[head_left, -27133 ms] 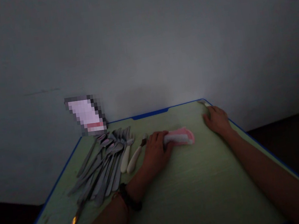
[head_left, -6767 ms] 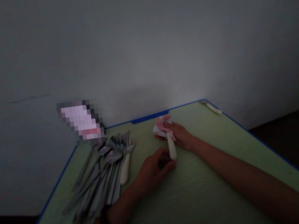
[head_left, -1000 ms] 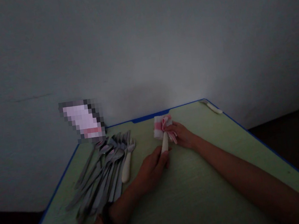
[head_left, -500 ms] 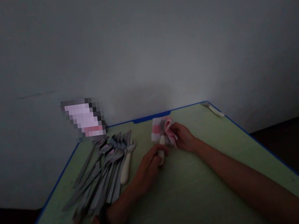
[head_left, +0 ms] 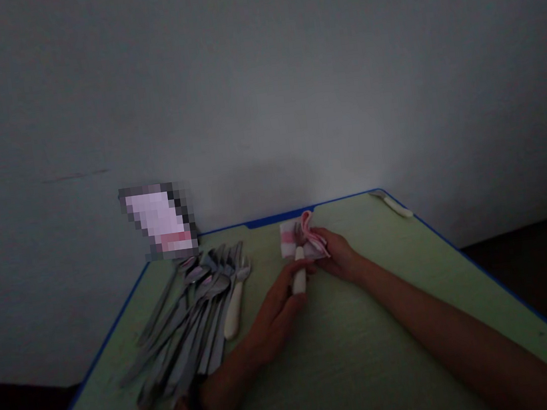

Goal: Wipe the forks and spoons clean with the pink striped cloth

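Observation:
My left hand (head_left: 281,305) is closed round the white handle of a fork (head_left: 300,277), whose metal tines point away from me. Behind and beside the tines is a pink and white cloth (head_left: 288,236), folded over on its right side. My right hand (head_left: 338,253) pinches that cloth from the right, its fingertips partly hidden by the fabric. Left of my left hand lies a second white-handled fork (head_left: 234,308), at the edge of a pile of metal cutlery (head_left: 189,330) made up of several spoons and forks.
The pale green table (head_left: 373,346) has a blue edge and stands against a grey wall (head_left: 258,86). At its far right corner lies another white-handled fork (head_left: 397,206). A blurred-out phone-like object (head_left: 159,217) leans on the wall at the far left corner.
The fork in my left hand has turned, so its tines now show against the cloth. My right hand has shifted the cloth's fold slightly aside. The whole view has moved a little.

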Motion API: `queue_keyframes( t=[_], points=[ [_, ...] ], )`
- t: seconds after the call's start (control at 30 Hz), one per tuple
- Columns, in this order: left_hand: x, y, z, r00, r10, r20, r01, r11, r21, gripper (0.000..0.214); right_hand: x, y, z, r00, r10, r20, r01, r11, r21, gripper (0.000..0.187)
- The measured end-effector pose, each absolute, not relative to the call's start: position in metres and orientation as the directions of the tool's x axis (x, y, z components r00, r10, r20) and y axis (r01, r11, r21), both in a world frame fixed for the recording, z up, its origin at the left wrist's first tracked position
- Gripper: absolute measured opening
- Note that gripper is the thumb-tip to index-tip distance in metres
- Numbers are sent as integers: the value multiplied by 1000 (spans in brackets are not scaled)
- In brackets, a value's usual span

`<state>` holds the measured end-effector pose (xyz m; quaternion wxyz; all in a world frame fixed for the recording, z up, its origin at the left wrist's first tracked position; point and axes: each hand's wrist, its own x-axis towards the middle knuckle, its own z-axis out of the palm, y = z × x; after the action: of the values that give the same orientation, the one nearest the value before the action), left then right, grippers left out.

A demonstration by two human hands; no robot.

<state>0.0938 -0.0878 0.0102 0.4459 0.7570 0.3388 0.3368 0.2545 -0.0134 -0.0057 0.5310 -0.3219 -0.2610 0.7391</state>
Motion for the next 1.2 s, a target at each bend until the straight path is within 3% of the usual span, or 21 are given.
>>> queue_keyframes(
  t=[0.13,0.33,0.63,0.77,0.83,0.97,1.2],
  points=[
    [97,-88,10,466,861,205,294,-369,882,36,255,-9,-9,-190,962,-195,-687,-272,-674,15],
    [99,-86,3,314,915,255,308,-352,884,33,257,-8,-4,-198,977,-80,-762,-204,-615,19],
    [101,-85,-3,420,876,237,454,-429,781,51,257,-21,3,-369,930,8,-593,-229,-772,30],
    [101,-83,-6,438,863,251,453,-453,768,50,259,-23,-4,-331,942,46,-570,-161,-806,30],
    [101,-84,-5,441,864,244,453,-449,770,49,259,-21,-7,-278,960,21,-583,-152,-798,29],
    [100,-87,-1,421,875,238,457,-431,778,47,256,-14,-9,-167,973,-159,-666,-230,-709,17],
    [102,-91,0,505,824,258,476,-515,713,48,259,-13,-9,-270,954,-130,-658,-281,-698,14]
  ],
)
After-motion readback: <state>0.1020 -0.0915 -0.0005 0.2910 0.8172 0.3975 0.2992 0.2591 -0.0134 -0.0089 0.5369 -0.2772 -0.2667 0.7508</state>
